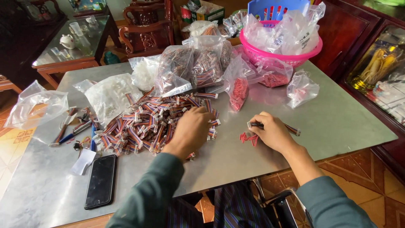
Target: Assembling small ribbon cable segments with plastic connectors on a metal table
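Grey metal table (337, 122), carved wooden chairs (143, 25), orange tiled floor (363, 173).

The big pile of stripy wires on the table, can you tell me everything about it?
The pile of ribbon cables is a loose heap of short flat wire bundles, striped red, blue and other colours, with small white plastic plugs on their ends. It lies on the grey metal table, in front of clear bags holding more. The left hand rests on its right edge.

Heaped striped cable pieces (156, 120), mid-table
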